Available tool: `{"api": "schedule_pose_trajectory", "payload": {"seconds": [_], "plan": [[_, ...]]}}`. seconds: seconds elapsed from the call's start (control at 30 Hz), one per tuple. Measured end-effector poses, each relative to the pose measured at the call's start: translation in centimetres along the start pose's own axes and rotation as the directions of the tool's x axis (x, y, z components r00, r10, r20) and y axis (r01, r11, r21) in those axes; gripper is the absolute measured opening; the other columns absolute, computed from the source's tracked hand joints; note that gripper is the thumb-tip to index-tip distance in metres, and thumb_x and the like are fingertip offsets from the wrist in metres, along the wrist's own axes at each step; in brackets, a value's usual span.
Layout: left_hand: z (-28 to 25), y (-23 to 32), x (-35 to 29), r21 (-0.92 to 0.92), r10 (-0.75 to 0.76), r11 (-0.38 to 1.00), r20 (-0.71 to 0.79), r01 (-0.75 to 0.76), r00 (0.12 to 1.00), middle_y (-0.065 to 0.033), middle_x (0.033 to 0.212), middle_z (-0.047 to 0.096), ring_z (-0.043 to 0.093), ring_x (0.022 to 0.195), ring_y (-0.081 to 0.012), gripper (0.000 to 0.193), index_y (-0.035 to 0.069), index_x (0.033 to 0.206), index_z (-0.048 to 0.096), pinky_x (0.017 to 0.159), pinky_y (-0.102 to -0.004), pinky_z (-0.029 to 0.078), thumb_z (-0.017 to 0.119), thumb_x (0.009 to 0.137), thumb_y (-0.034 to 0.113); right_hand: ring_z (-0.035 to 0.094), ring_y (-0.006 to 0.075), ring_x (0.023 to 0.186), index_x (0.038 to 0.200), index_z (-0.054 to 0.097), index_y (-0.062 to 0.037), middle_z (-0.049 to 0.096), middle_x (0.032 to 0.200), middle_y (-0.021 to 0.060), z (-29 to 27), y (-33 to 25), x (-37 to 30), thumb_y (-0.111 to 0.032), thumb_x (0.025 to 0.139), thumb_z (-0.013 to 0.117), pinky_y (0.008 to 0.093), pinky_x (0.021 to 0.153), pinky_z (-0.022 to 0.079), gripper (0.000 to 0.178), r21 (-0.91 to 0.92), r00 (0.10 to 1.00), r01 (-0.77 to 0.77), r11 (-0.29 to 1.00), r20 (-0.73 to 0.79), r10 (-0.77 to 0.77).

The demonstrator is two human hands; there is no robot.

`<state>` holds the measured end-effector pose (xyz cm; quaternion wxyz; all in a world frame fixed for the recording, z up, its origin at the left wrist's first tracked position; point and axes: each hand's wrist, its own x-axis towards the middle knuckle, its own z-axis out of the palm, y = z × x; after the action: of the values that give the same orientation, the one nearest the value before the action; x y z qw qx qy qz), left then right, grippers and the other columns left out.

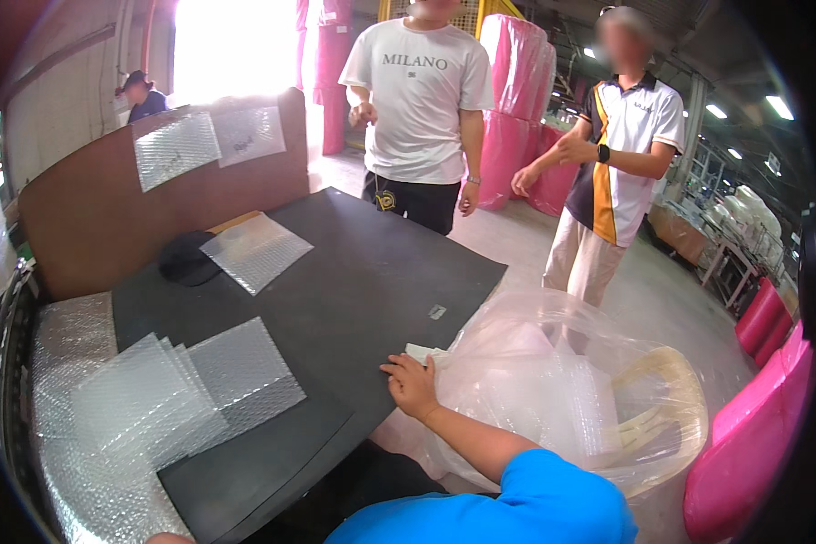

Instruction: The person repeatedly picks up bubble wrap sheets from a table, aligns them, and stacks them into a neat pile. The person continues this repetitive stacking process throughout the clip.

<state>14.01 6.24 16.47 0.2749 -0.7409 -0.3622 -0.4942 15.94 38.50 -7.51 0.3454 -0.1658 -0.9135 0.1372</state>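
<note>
My right hand (412, 386) lies at the right edge of the black tabletop (372, 272), its fingers spread and touching a small white slip (423, 352). Beside that hand bulges a large clear plastic bag (517, 390) with pale bubble-wrap pieces inside. Of my left hand (169, 539) just a sliver of skin shows at the lower edge; its fingers are hidden. Several flat bubble-wrap pouches (140, 399) lie fanned out at the table's left, partly over a bubble-wrap sheet (63, 453). Farther back, another bubble-wrap pouch (258, 251) rests against a black cap (189, 258).
A brown board (82, 218) with two taped-on pouches stands along the far left side. Two people (417, 100) (616, 154) stand beyond the table; a third person (145, 98) is farther away. Pink wrapped rolls (517, 118) stand behind them, and another pink roll (743, 453) at right.
</note>
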Motion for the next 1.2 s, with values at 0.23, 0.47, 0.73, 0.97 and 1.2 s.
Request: {"api": "schedule_pose_trajectory", "payload": {"seconds": [0.23, 0.47, 0.73, 0.97, 1.2], "plan": [[-2.8, 3.8, -0.7, 0.036, 0.097, 0.995, -0.308, -0.090, 0.946, -0.0056, 0.076, 0.052, 0.047, 0.056, -0.0143, 0.013, 0.006, 0.088, 0.050, 0.048, -0.0280, 0.035, 0.053, 0.075, 0.008, 0.044, 0.0218, 0.112, 0.100, 0.058, -0.0174, 0.053, 0.112, 0.0033, 0.3, 0.2, 0.1, -0.018, 0.075, 0.047, 0.0549, 0.098, 0.011, 0.027, -0.015, 0.999, -0.003, 1.000, 0.048, 0.004], [-3.7, 4.2, -3.0, 0.055, 0.203, 0.976, -0.595, -0.213, 0.778, -0.0005, 0.066, 0.050, 0.047, 0.053, -0.0116, 0.013, 0.010, 0.069, 0.045, 0.048, -0.0236, 0.036, 0.055, 0.070, 0.002, 0.042, 0.0236, 0.114, 0.106, 0.053, -0.0132, 0.052, 0.113, 0.0049, 0.2, 0.4, 0.2, -0.017, 0.077, 0.045, 0.0515, 0.100, 0.009, 0.030, 0.002, 0.996, -0.039, 0.999, 0.082, 0.038], [-5.4, 2.5, -2.7, 0.365, 0.551, 0.823, -0.698, -0.435, 0.457, 0.0064, 0.057, 0.043, 0.045, 0.047, -0.0050, 0.019, 0.012, 0.066, 0.041, 0.044, -0.0191, 0.036, 0.052, 0.069, -0.003, 0.040, 0.0230, 0.116, 0.103, 0.054, -0.0116, 0.052, 0.114, 0.0050, 0.4, 0.5, 0.2, -0.016, 0.079, 0.042, 0.0497, 0.100, 0.007, 0.027, 0.035, 0.995, -0.036, 0.999, 0.099, 0.032], [-6.0, 5.9, -5.5, 0.215, 0.191, 0.975, -0.659, -0.061, 0.728, 0.0060, 0.053, 0.043, 0.042, 0.045, -0.0041, 0.024, 0.013, 0.055, 0.038, 0.041, -0.0201, 0.032, 0.051, 0.064, -0.005, 0.040, 0.0226, 0.115, 0.102, 0.056, -0.0119, 0.052, 0.114, 0.0049, 0.3, 0.5, -0.1, -0.016, 0.079, 0.044, 0.0510, 0.099, 0.009, 0.026, 0.025, 0.996, -0.058, 0.998, 0.072, 0.056], [-6.8, 3.5, -4.4, -0.235, -0.060, 0.972, -0.322, -0.019, 0.945, -0.0045, 0.057, 0.051, 0.043, 0.049, -0.0166, 0.014, 0.012, 0.058, 0.045, 0.039, -0.0265, 0.032, 0.056, 0.064, 0.007, 0.042, 0.0224, 0.113, 0.100, 0.057, -0.0126, 0.052, 0.114, 0.0048, 1.0, 0.5, 0.2, -0.017, 0.079, 0.044, 0.0516, 0.098, 0.011, 0.025, 0.033, 0.999, -0.033, 0.999, 0.031, 0.032]]}}
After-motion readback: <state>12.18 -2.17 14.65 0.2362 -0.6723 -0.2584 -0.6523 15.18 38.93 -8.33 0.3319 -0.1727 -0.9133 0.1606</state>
